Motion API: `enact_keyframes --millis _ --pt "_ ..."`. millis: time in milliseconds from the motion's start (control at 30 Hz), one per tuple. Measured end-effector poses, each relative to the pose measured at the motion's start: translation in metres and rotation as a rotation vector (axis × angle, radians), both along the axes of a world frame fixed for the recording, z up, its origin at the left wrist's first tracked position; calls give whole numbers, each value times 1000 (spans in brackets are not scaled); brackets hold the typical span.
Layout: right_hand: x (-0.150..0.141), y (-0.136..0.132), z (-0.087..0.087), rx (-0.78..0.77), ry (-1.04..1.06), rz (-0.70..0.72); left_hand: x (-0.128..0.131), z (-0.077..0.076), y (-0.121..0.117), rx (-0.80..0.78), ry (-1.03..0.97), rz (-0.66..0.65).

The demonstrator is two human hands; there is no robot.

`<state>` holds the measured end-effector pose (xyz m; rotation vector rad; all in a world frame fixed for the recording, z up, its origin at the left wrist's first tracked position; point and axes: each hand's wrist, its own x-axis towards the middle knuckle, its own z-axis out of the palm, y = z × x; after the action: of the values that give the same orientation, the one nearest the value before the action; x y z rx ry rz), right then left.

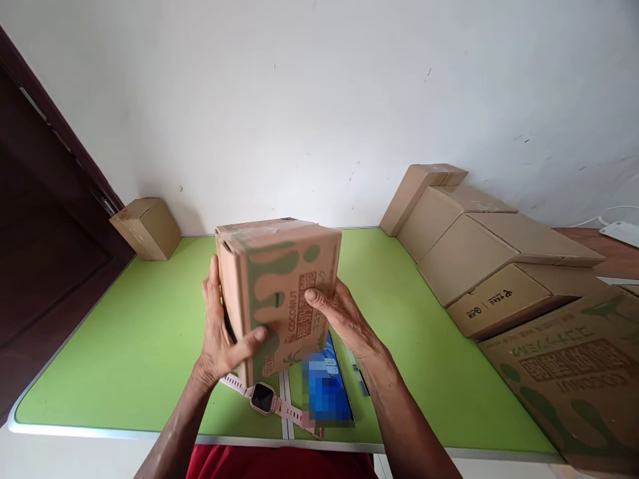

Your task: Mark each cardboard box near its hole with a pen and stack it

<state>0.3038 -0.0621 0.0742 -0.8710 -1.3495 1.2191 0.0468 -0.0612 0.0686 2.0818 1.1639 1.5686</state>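
Between my two hands a brown cardboard box (279,286) with green drip print and the word COCONUT is held tilted above the green table (399,372). My left hand (224,332) grips its left side, thumb over the printed face. At the right side my right hand (344,313) grips it too, thumb on the front and fingers hidden behind. Under the box lie a pink-strapped smartwatch (262,398) and a tablet or phone with a blue screen (332,389). A small narrow item (360,376), partly hidden by my right forearm, lies beside the screen.
Several cardboard boxes (464,246) line the table's right side, with a larger coconut-printed box (574,372) nearest me. A small box (147,229) stands at the far left corner. A white wall (299,120) rises behind the table, and a dark door (44,199) is at left.
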Motion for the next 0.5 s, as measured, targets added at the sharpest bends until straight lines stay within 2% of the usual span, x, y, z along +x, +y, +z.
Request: enact_keyframes --millis 133,200,367,500 --pt "-6 5 -5 53 80 -77 -2 -7 -1 348 190 77" --pt "-7 4 -7 51 111 -95 -3 -10 2 439 209 100" --pt "-17 4 -14 39 242 -125 -4 -21 5 376 112 116" --pt "-32 12 -4 -35 412 -251 -4 -31 -5 235 30 112"
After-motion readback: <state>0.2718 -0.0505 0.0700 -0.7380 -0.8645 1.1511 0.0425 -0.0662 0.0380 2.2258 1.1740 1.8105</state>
